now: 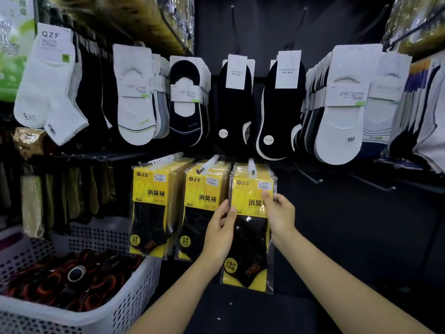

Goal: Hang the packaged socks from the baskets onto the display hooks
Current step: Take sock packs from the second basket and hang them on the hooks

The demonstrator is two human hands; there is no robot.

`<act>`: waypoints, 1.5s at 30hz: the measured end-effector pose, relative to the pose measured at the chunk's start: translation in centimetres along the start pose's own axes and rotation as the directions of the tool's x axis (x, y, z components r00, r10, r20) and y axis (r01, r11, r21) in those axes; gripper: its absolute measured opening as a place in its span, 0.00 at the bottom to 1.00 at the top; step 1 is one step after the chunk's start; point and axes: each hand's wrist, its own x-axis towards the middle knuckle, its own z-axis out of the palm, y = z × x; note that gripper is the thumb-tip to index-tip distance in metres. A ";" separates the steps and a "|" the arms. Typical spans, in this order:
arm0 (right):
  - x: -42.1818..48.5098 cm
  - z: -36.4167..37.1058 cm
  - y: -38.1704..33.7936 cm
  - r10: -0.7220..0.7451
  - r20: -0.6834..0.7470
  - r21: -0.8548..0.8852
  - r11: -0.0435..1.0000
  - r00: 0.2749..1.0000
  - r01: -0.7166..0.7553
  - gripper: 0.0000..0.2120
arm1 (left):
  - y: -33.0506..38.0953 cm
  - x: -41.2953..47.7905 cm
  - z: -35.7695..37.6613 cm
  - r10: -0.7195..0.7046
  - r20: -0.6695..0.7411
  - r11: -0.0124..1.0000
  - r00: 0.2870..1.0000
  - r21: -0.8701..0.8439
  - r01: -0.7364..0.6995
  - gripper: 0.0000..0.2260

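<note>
Where the held packet is: the sock packet (250, 237), yellow with a black sock showing through the clear film, is at the front of the right-hand stack in the lower row of the display wall. Its header is at a white-tipped hook (251, 167), and the hook's tip shows in front of the header.
Left hand: the left hand (220, 227) holds the packet's left edge about halfway up. The grip is narrow, with the thumb on the front face and the fingers tucked behind.
Right hand: the right hand (280, 213) holds the packet's right edge a little higher. The grip is pinched on the packet, with one fingertip lying on the yellow header just below the price sticker.
Packet's lie: upright, with its lower end hanging free and slightly lower than the packets beside it.
Neighbouring stacks: the middle stack (204, 206) hangs just beside the held packet and touches the left hand. The left stack (150, 208) hangs next to it on its own hook.
Basket: a white perforated basket (134, 297) sits at the lower left corner of the view, holding a heap of dark and orange-red socks (72, 280).
Upper row: white ankle socks (48, 88), white no-show pairs and black no-show pairs (234, 104) hang along the top of the wall.
Right of the packet: dark bare hooks (310, 178) jut from the wall's lower row.
</note>
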 end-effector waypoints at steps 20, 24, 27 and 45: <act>-5.7 -5.9 9.1 0.162 0.044 -0.159 0.975 0.986 -0.154 0.16 | -8.2 -4.6 -1.2 -0.064 0.010 0.987 0.998 0.147 0.062 0.19; -12.4 -8.9 13.9 0.283 0.178 -0.341 0.916 0.942 -0.211 0.07 | -13.0 -11.6 -3.9 -0.223 0.042 0.958 0.974 0.195 0.211 0.17; -16.7 -11.2 17.8 0.391 0.255 -0.426 0.867 0.884 -0.260 0.04 | -17.0 -17.4 -6.1 -0.353 0.041 0.916 0.935 0.216 0.337 0.14; -23.5 -15.9 28.9 0.631 0.551 -0.819 0.285 0.546 0.498 0.35 | -26.3 -30.6 -10.2 -0.781 0.022 0.560 0.624 0.467 0.685 0.12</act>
